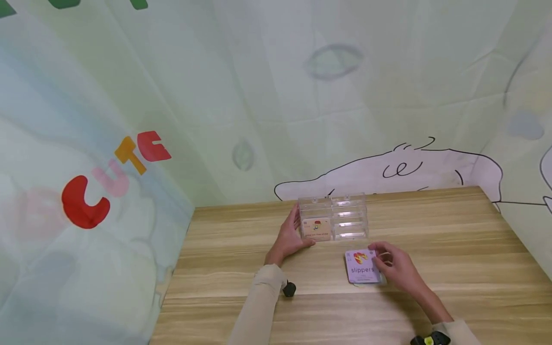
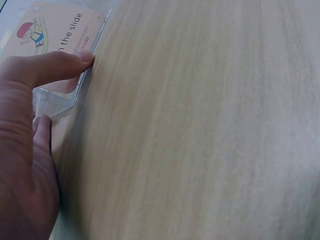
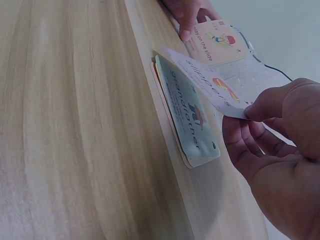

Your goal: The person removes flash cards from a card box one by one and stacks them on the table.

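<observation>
My right hand pinches the corner of a lilac "slippers" flashcard between thumb and fingers. In the right wrist view that card is lifted and tilted above a small stack, whose top is a green "grandfather" flashcard. Behind the cards stands a clear plastic card holder with two columns of slots. A peach "play on the slide" flashcard sits in its lower left part. My left hand grips the holder's left end, the thumb lying along its front edge and other fingers partly hidden behind it.
The wood-grain table ends at a printed cloth backdrop just behind the holder. Another cloth panel borders the left side. A dark wrist device is strapped at the right cuff.
</observation>
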### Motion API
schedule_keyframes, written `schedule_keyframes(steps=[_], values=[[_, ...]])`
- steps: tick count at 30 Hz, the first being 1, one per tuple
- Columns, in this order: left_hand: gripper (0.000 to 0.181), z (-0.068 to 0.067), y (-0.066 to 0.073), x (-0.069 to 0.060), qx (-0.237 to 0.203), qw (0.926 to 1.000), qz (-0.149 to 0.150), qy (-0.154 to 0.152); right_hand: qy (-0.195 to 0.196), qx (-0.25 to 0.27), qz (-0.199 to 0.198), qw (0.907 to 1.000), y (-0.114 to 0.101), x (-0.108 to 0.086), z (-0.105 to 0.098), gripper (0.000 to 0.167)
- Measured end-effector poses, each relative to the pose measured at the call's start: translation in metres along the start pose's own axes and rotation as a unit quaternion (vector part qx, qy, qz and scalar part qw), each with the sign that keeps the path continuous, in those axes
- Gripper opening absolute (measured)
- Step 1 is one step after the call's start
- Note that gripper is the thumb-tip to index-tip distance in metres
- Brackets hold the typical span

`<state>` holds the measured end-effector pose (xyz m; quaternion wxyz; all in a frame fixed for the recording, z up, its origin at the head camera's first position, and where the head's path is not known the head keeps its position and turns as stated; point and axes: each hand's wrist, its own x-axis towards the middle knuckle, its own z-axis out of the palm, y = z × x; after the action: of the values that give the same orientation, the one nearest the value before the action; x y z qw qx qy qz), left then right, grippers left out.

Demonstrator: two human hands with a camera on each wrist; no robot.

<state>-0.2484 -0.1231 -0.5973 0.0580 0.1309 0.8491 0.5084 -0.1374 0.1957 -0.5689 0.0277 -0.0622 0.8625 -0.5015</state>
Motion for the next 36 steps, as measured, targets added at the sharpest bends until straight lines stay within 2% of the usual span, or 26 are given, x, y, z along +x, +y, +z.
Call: schedule_keyframes(steps=[7,29,36], values=[[0.131,0.0008,-0.0001,-0.0001,-0.001,1.0000,0.000,0.001,-0.007,-0.015,0.003,0.9999,0.0019,-0.0009,0.0022,0.031],[0.130,0.0010,-0.0018,0.0008,-0.002,0.9999,0.011,0.001,-0.015,-0.071,-0.020,0.9972,0.0049,0.0020,0.0039,0.031],[0.131,0.0009,-0.0022,0.0002,-0.002,1.0000,0.007,0.001,-0.013,-0.103,-0.014,0.9945,0.0070,0.0017,0.0034,0.032]])
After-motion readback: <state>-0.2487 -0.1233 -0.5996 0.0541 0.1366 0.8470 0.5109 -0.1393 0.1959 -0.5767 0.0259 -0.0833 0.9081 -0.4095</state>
